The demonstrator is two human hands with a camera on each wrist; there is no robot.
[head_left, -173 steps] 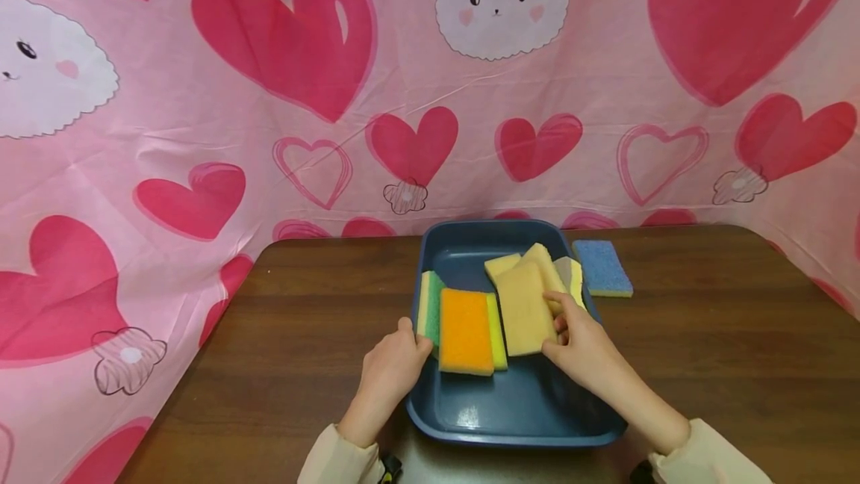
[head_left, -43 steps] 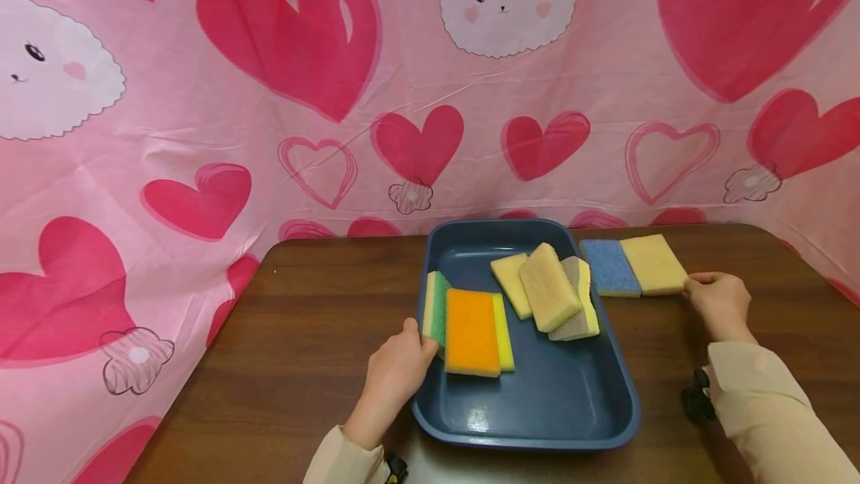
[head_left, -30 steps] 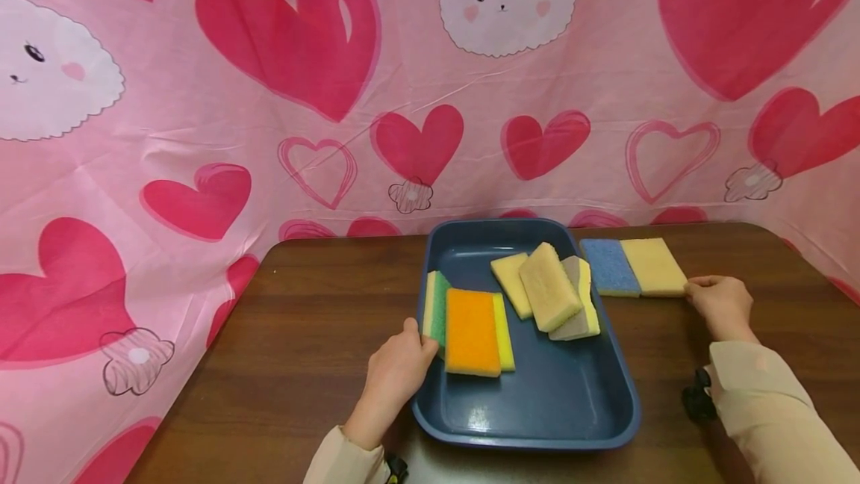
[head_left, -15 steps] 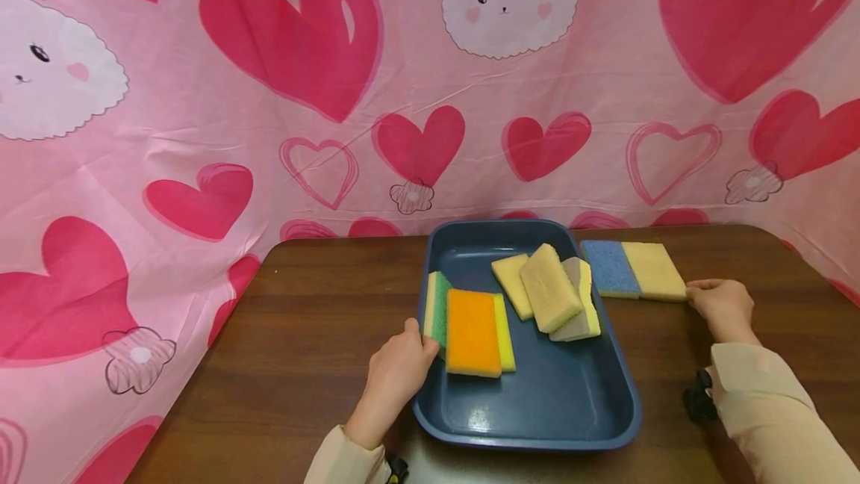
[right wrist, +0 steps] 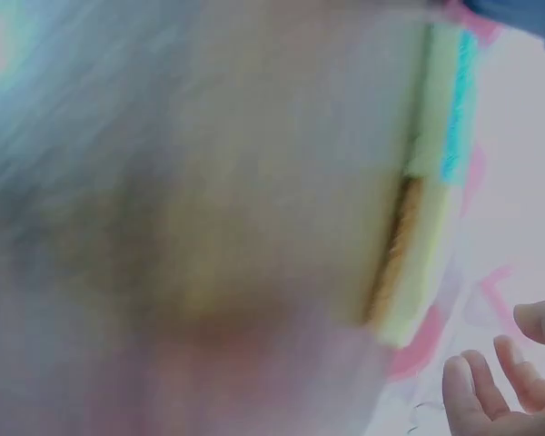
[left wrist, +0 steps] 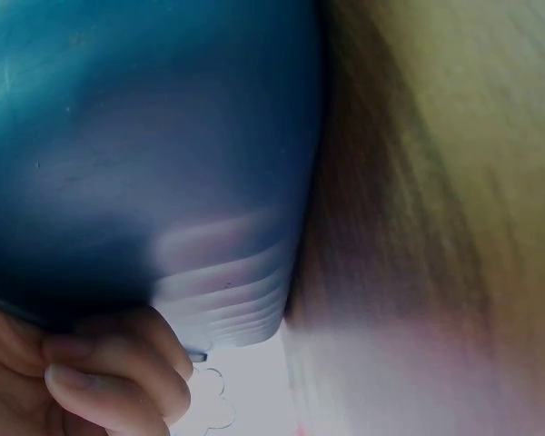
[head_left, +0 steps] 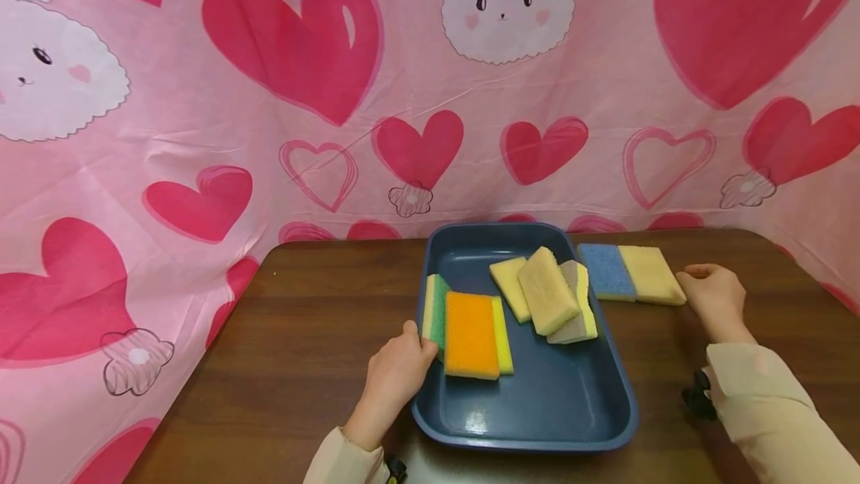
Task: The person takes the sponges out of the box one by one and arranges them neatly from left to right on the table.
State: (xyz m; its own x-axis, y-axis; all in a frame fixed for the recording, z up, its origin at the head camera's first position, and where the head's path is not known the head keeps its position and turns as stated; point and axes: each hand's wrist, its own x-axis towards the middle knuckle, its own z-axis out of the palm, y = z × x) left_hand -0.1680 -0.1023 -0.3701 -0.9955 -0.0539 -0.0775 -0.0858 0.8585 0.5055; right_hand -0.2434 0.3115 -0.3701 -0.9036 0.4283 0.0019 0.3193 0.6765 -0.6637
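A dark blue tray point(head_left: 524, 424) holds several sponges. My left hand point(head_left: 396, 368) grips its left rim, and the left wrist view shows the fingers point(left wrist: 118, 381) curled at that rim. On the table right of the tray, a blue-topped sponge point(head_left: 607, 271) lies edge to edge with a yellow sponge point(head_left: 650, 275), whose brown lower layer point(right wrist: 395, 250) shows in the right wrist view. Just off the yellow sponge's right edge is my right hand point(head_left: 716, 301), fingers parted and holding nothing.
Inside the tray, an orange sponge point(head_left: 472, 334) leans over a bright yellow one point(head_left: 502, 338) beside a green sponge point(head_left: 438, 316). A tan sponge point(head_left: 547, 291) rests between a pale yellow piece point(head_left: 512, 286) and a grey-and-yellow sponge point(head_left: 579, 320). A pink heart-print cloth point(head_left: 470, 193) hangs behind the table.
The yellow sponge has gone from the tray to beside the blue one. In the last half second my right hand has let go of it. The left hand stays on the rim.
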